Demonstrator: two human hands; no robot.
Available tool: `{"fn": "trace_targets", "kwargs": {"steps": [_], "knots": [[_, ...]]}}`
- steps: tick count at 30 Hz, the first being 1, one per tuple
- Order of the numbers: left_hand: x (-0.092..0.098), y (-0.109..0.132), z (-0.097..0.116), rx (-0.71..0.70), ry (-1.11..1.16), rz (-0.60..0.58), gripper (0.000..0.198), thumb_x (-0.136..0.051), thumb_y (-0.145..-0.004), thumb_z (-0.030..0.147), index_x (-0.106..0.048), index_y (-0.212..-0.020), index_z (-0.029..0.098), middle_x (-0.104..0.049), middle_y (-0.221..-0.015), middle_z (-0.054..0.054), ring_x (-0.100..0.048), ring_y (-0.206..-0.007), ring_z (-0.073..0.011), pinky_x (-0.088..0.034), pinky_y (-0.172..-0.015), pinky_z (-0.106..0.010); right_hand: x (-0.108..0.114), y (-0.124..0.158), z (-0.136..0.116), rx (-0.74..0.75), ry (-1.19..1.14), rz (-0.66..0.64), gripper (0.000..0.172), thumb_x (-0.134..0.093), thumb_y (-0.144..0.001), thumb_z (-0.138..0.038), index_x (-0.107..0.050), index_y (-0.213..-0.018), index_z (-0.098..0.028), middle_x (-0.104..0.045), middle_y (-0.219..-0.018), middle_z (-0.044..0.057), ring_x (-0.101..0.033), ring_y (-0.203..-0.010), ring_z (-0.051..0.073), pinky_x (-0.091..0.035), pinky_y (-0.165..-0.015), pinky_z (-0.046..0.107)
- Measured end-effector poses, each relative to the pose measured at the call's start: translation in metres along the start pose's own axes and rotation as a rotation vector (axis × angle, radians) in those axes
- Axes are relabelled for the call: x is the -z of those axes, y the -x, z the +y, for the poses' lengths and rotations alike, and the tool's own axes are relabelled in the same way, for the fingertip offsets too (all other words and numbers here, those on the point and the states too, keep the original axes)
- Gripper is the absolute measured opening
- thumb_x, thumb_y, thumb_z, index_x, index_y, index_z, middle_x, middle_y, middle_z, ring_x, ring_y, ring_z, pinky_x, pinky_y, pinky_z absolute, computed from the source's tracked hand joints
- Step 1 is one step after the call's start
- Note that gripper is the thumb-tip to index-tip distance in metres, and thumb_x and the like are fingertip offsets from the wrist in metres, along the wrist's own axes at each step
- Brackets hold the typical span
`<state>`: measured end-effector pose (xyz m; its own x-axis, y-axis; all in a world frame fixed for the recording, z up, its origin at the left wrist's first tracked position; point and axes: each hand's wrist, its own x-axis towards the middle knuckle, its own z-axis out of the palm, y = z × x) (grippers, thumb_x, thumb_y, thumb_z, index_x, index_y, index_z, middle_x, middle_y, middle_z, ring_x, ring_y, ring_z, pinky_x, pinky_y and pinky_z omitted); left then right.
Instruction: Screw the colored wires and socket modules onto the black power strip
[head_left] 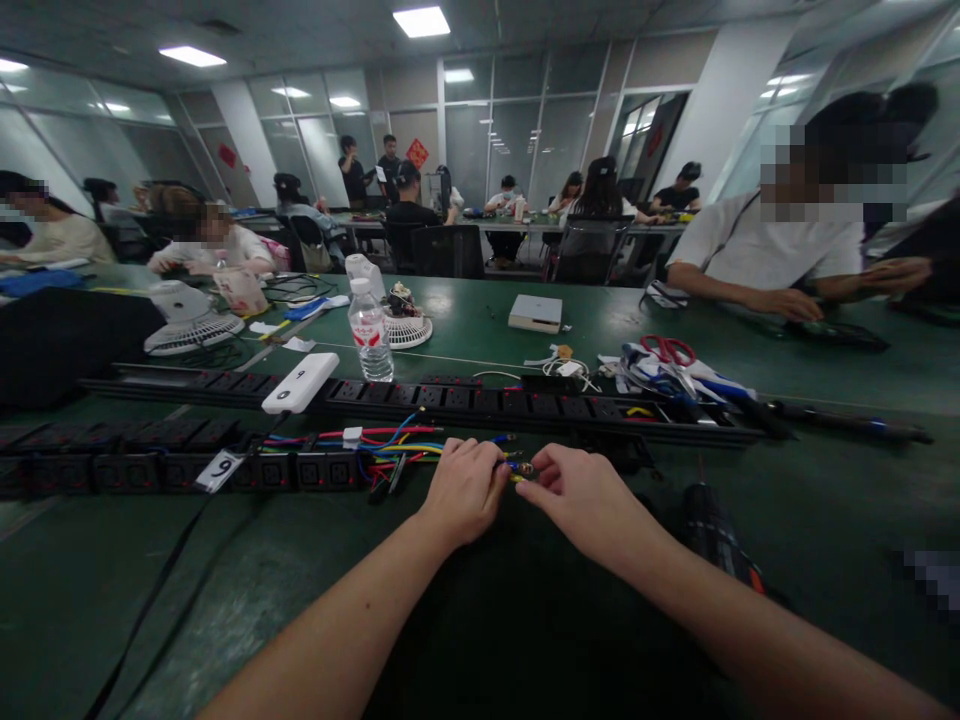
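My left hand [466, 490] is closed around the ends of a bundle of coloured wires [412, 450], red, blue, green and yellow. The wires run out of the right end of a black power strip [277, 472] with several sockets. Metal wire terminals [523, 467] stick out past my left fingers. My right hand [581, 495] has its fingers curled, thumb and index finger at those terminals. Whether the right fingertips press on one is partly hidden. A white clip [352, 437] sits on the wires.
Behind the hands lies a long black socket rail [480, 402], with a water bottle [371, 335] and a white power bank [300, 383] by it. A power screwdriver [712, 530] lies right, scissors [667, 350] on gloves beyond. A co-worker [795, 240] sits across the table.
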<state>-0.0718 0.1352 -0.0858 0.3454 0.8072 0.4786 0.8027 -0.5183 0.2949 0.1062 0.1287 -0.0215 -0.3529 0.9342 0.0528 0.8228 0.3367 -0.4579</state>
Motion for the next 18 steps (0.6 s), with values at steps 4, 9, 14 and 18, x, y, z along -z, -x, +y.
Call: {"fn": "trace_targets", "kwargs": {"steps": [4, 9, 14, 18], "knots": [[0.000, -0.001, 0.001, 0.009, -0.026, 0.006, 0.021, -0.036, -0.098, 0.029, -0.049, -0.085, 0.020, -0.060, -0.082, -0.003, -0.051, -0.078, -0.0195, -0.033, -0.076, -0.036, -0.008, -0.005, 0.002, -0.058, -0.049, 0.038, 0.014, -0.067, -0.088, -0.028, -0.063, -0.088, -0.014, -0.064, -0.077, -0.001, -0.062, -0.070, 0.014, -0.054, -0.069, 0.032], [0.000, -0.003, 0.003, 0.020, -0.060, -0.017, 0.022, -0.036, -0.098, 0.030, -0.049, -0.083, 0.020, -0.060, -0.081, -0.002, -0.050, -0.077, -0.0192, -0.032, -0.074, -0.036, -0.010, 0.004, -0.004, -0.076, 0.012, 0.145, 0.010, -0.068, -0.088, -0.021, -0.064, -0.094, -0.015, -0.067, -0.082, -0.001, -0.065, -0.077, 0.016, -0.054, -0.077, 0.035], [-0.002, -0.003, 0.004, 0.020, -0.082, -0.047, 0.022, -0.035, -0.098, 0.030, -0.049, -0.083, 0.020, -0.060, -0.080, -0.003, -0.051, -0.077, -0.0194, -0.031, -0.074, -0.036, -0.005, 0.012, -0.012, -0.078, 0.162, 0.168, 0.011, -0.063, -0.091, -0.019, -0.063, -0.102, -0.015, -0.068, -0.083, 0.001, -0.066, -0.078, 0.019, -0.054, -0.075, 0.037], [-0.001, -0.002, 0.004, 0.013, -0.085, -0.064, 0.022, -0.035, -0.098, 0.029, -0.049, -0.084, 0.020, -0.059, -0.080, -0.004, -0.050, -0.077, -0.0198, -0.032, -0.074, -0.036, -0.003, 0.012, -0.014, 0.018, 0.291, 0.103, 0.032, -0.054, -0.096, -0.018, -0.051, -0.128, -0.014, -0.066, -0.098, 0.006, -0.065, -0.085, 0.021, -0.054, -0.075, 0.038]]}}
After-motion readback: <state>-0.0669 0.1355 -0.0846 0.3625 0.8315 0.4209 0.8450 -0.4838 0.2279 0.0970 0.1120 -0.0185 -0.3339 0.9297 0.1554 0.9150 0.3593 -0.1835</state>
